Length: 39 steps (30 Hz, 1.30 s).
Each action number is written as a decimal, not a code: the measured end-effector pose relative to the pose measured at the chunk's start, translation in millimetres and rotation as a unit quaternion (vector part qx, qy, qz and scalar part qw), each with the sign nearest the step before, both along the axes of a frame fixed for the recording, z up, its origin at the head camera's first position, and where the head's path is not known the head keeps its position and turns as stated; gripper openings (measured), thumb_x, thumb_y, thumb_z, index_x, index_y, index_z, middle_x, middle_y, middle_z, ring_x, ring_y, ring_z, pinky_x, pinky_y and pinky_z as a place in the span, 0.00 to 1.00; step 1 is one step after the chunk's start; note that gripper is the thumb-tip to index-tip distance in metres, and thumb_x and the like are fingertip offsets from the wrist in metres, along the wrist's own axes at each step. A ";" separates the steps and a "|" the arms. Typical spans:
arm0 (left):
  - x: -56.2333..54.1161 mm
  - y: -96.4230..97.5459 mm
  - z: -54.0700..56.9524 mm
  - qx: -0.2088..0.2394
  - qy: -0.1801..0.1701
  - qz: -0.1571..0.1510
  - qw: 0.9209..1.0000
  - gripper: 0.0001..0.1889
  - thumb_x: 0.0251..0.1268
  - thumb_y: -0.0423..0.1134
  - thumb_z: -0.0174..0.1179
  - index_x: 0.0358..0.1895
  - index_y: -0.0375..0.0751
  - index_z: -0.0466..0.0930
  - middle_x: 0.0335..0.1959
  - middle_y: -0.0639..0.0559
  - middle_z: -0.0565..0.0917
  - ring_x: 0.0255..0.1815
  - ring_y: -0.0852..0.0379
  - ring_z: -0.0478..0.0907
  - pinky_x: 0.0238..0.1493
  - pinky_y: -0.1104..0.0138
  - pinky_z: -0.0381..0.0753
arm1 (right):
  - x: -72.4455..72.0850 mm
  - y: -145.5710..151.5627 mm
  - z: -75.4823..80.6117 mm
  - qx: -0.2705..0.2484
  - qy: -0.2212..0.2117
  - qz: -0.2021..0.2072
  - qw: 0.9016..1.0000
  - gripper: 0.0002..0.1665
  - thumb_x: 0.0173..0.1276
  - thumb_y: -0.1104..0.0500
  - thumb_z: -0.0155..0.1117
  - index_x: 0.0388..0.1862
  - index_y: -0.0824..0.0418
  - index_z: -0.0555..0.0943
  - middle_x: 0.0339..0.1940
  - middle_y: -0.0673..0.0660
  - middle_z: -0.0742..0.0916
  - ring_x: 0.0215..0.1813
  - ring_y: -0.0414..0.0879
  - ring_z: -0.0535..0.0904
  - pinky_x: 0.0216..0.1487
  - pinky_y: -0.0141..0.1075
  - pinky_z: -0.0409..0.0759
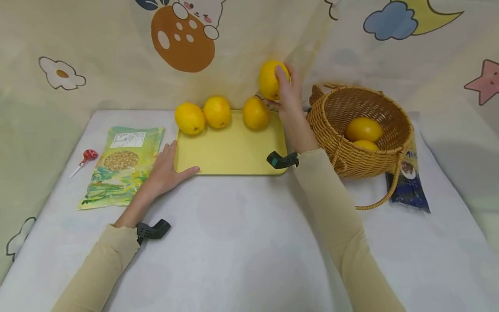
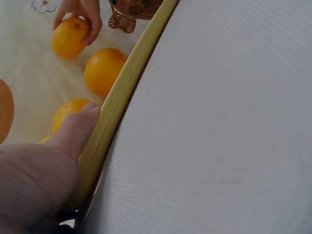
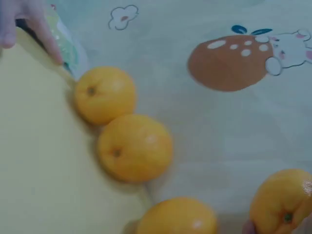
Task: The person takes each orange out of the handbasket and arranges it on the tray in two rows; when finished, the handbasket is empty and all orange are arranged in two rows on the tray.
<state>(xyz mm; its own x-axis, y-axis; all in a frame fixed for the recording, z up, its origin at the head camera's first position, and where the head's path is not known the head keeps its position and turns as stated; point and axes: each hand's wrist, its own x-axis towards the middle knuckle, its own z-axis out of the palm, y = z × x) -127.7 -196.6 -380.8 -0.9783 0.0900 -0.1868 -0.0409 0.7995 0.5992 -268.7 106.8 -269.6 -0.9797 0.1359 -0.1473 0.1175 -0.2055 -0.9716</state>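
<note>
My right hand grips an orange, held up behind the back right corner of a shallow yellow tray. Along the tray's back edge sit three more oranges: a left one, a middle one beside it, and a right one just below the held fruit. With fingers and thumb spread, my left hand rests at the tray's front left corner; in the left wrist view its thumb lies along the tray's rim. A wicker basket right of the tray has two oranges visible inside.
Left of the tray lies a green and yellow packet picturing kernels, with a red lollipop beyond it. A dark blue packet is partly under the basket, whose curved handle hangs toward the front. A printed cloth rises behind the table.
</note>
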 end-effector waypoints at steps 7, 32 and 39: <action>-0.7 -0.6 -1.8 0.001 -0.004 0.001 1.000 0.61 0.58 0.68 0.58 0.78 0.39 0.27 0.80 0.38 0.34 0.81 0.38 0.29 0.77 0.39 0.36 | 1.5 -5.2 -40.7 0.174 0.063 -0.035 0.982 0.31 0.74 0.43 0.52 0.74 0.40 0.62 0.75 0.44 0.67 0.73 0.42 0.63 0.72 0.36 0.65; 1.3 1.1 0.8 0.000 -0.001 0.005 1.000 0.61 0.58 0.68 0.59 0.78 0.39 0.26 0.80 0.38 0.33 0.81 0.38 0.30 0.77 0.39 0.37 | 7.5 -14.2 -83.6 0.311 0.012 -0.002 0.950 0.37 0.73 0.45 0.53 0.76 0.42 0.53 0.73 0.65 0.56 0.70 0.62 0.62 0.72 0.51 0.61; 2.1 1.9 1.9 -0.001 -0.004 0.005 1.000 0.61 0.58 0.67 0.59 0.78 0.39 0.26 0.80 0.38 0.33 0.81 0.38 0.29 0.77 0.39 0.37 | 7.9 -16.2 -86.6 0.316 0.006 0.006 0.949 0.38 0.74 0.48 0.53 0.78 0.43 0.50 0.77 0.63 0.51 0.76 0.61 0.54 0.76 0.51 0.56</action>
